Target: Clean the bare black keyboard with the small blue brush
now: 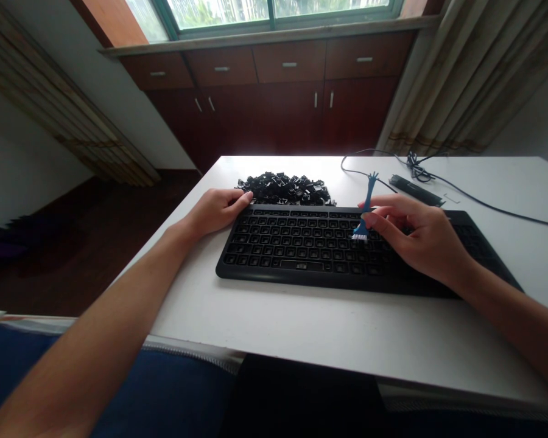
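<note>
A black keyboard point(256, 275) with its keycaps off lies on the white table, its rows of bare key sockets showing. At its far left corner rests my left hand point(221, 210), fingers closed against the corner and the thumb along the back edge. Between the thumb and fingers of my right hand point(411, 231) is a small blue brush point(368, 198), held upright. Its white bristles point down at the sockets right of the keyboard's middle. Behind the keyboard, close to my left fingertips, is a heap of loose black keycaps point(283, 187).
On the right, a black cable point(484, 201) with a tangled bundle runs over the table point(256, 322). A long black plastic piece point(415, 190) and a thin bent wire point(451, 199) lie behind my right hand. Dark wooden cabinets point(265, 115) stand beyond the table.
</note>
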Demonstrator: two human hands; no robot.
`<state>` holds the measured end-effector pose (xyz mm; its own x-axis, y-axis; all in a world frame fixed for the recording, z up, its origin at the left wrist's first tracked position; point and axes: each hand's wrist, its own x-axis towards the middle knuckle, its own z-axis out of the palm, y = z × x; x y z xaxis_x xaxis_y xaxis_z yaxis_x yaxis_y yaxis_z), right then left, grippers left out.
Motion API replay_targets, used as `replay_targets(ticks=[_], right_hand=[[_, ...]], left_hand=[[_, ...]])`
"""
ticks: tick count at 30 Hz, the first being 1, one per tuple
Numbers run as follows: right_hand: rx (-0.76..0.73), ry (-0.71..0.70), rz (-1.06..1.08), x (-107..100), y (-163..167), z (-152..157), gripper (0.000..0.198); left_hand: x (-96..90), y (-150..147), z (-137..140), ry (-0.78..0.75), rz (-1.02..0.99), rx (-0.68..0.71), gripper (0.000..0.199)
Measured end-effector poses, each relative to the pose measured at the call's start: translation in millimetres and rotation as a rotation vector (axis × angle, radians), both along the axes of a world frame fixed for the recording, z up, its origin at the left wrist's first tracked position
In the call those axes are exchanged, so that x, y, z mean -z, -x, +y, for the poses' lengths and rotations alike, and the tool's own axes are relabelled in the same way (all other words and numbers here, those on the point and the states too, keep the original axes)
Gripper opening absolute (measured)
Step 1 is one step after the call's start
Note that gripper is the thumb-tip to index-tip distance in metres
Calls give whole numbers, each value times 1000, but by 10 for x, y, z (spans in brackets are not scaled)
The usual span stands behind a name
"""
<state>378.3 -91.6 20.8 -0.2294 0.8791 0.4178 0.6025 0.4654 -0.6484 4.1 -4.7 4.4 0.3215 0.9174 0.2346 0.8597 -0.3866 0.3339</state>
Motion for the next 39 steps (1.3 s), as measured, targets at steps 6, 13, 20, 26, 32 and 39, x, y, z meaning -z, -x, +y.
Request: replay_targets(ticks=[6, 13, 20, 26, 32, 39], right_hand=[[-21, 108, 91, 6, 24, 1, 34], [-47, 218, 208, 6, 51, -8, 30], [-55, 244, 270, -3, 39, 9, 32], [-55, 260, 322, -1, 33, 27, 33], [-69, 274, 373, -1, 30, 43, 35], [-59, 242, 295, 0, 22, 35, 32]], left_hand=[[-1, -1, -1, -10, -1, 3, 45], [2, -17, -1, -33, -1, -11, 47], [-151, -186, -151, -235, -148, -184, 44], [-449, -846, -444, -88, -307, 198, 25], [-501, -1440, -557, 108, -274, 509, 22], [-261, -1405, -611, -48, -164, 489, 25]])
